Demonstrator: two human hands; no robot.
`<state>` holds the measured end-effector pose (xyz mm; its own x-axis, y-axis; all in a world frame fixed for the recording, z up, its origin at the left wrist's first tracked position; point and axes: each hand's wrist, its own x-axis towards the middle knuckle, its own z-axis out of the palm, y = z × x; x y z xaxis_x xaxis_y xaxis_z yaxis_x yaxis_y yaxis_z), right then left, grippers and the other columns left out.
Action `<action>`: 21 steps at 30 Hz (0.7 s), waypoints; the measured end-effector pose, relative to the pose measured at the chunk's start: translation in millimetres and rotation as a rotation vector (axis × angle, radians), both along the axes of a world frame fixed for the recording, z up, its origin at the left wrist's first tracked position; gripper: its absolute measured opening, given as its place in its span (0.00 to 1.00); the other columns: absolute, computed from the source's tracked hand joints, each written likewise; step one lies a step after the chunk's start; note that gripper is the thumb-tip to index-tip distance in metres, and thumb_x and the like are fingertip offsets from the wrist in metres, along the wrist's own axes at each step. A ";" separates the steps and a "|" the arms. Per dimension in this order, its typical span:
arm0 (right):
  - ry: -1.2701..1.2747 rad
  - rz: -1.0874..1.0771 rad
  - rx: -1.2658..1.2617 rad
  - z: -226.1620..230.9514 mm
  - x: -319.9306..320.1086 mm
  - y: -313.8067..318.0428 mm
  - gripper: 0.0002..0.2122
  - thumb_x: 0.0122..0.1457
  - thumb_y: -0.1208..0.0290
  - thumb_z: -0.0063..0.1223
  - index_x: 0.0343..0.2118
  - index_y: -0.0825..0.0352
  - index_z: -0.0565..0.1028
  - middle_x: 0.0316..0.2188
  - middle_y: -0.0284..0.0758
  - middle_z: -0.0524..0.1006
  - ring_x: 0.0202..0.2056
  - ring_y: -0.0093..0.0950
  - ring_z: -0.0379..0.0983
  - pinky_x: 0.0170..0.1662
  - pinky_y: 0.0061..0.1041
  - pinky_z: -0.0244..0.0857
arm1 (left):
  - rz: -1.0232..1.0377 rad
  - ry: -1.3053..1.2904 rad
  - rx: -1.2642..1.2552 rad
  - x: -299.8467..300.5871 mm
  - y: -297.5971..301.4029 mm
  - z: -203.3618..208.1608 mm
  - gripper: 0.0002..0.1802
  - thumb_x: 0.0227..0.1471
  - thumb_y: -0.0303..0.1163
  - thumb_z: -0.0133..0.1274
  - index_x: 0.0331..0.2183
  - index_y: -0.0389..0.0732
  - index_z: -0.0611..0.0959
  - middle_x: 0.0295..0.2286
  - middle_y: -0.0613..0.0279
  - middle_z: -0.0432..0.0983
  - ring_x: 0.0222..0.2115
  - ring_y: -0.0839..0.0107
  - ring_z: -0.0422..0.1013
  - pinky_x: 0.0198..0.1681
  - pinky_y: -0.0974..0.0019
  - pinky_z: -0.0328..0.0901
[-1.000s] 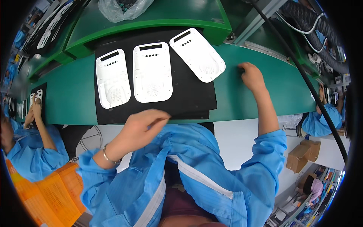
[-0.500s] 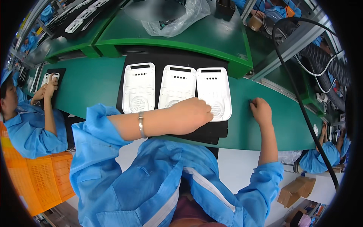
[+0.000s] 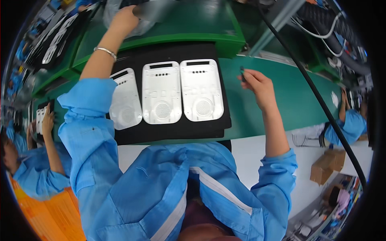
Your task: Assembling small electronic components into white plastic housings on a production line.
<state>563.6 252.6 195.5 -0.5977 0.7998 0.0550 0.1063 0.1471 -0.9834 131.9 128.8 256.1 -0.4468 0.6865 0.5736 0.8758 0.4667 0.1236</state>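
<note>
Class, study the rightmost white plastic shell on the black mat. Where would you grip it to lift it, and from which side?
Probably by the long edges of the rightmost white shell, coming down from above. It lies flat on the black mat, its right edge free; its left edge sits close beside the middle shell.

Three shells (image 3: 162, 92) lie side by side on a mat (image 3: 181, 130).

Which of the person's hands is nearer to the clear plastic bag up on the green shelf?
Left. The left hand reaches up to the clear plastic bag, touching it; the right hand is far off, above the green table.
</note>
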 end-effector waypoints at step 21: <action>-0.073 0.212 1.271 12.0 -73.0 -37.7 0.07 0.45 0.78 0.57 0.30 0.65 0.78 0.28 0.32 0.78 0.32 0.31 0.73 0.34 0.27 0.68 | -0.138 -0.132 0.037 -0.4 4.8 -6.3 0.10 0.40 0.24 0.51 0.31 0.39 0.79 0.25 0.47 0.76 0.30 0.52 0.74 0.34 0.57 0.68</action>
